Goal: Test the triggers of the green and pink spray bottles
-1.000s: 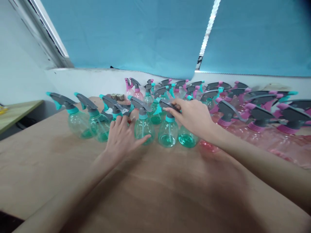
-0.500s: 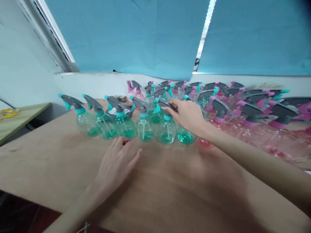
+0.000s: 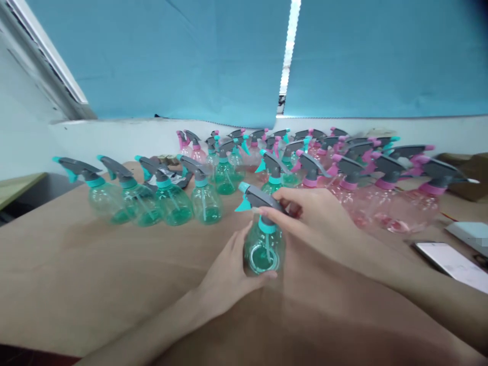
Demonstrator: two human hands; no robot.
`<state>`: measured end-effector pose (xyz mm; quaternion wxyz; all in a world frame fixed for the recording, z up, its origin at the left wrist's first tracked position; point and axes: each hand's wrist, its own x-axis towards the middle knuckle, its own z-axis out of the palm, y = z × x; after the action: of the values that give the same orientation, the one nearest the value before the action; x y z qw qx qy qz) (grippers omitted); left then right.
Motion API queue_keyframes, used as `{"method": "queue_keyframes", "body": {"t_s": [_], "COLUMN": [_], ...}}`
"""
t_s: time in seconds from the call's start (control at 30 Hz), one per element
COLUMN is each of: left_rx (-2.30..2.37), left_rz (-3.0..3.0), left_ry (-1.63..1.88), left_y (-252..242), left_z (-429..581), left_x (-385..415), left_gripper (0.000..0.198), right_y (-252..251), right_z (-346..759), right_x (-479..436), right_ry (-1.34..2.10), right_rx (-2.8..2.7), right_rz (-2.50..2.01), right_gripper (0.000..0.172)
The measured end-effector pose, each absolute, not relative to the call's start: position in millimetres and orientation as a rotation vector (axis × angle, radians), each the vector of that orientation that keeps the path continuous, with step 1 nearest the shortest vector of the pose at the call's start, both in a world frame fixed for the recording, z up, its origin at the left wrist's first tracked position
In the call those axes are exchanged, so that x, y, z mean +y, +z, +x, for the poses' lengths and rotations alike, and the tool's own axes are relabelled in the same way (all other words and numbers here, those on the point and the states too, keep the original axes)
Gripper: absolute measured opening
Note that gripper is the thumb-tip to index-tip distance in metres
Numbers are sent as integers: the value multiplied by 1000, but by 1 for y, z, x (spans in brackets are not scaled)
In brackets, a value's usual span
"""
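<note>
A clear green spray bottle (image 3: 264, 249) with a grey and turquoise trigger head is held between my hands in front of the row. My right hand (image 3: 305, 213) is closed around its grey spray head. Lower down, my left hand (image 3: 234, 267) cups the side and base of the bottle, thumb underneath. The bottle leans slightly, and its round bottom shows toward me. To the left stands a row of matching green spray bottles, the nearest a green bottle (image 3: 207, 203). Behind my right hand is another green bottle with a turquoise collar (image 3: 275, 181).
Many pink spray bottles (image 3: 409, 208) crowd the right side of the wooden table (image 3: 114, 284). A phone (image 3: 453, 262) and a white box (image 3: 468, 236) lie at the far right. Blue curtains (image 3: 171, 61) hang behind. Dark flat items (image 3: 175, 178) lie behind the left row.
My right hand has lifted a green spray bottle out of the row and brought it nearer. My left hand has moved right and taken hold of its body. The view has shifted right.
</note>
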<state>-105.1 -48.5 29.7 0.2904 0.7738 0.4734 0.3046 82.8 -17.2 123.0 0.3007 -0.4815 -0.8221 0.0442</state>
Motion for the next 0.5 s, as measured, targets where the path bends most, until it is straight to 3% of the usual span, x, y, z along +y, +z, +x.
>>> {"method": "queue_keyframes", "body": {"t_s": [0.07, 0.2, 0.37, 0.5], "left_rx": [1179, 1036, 967, 888], "left_rz": [2055, 2054, 2069, 2095], "left_ry": [813, 812, 758, 763], "left_y": [28, 24, 14, 7], "left_z": [-92, -70, -39, -15], "left_x": [-48, -50, -51, -47], "left_gripper": [80, 86, 92, 93], "right_y": [121, 117, 109, 95], "right_z": [99, 133, 154, 161], "right_x": [-25, -33, -43, -44], "right_ry": [255, 620, 675, 695], "right_rx": [-2164, -2127, -2044, -1962], "right_rz": [-1258, -1102, -1160, -1096], "right_gripper": [46, 29, 53, 35]}}
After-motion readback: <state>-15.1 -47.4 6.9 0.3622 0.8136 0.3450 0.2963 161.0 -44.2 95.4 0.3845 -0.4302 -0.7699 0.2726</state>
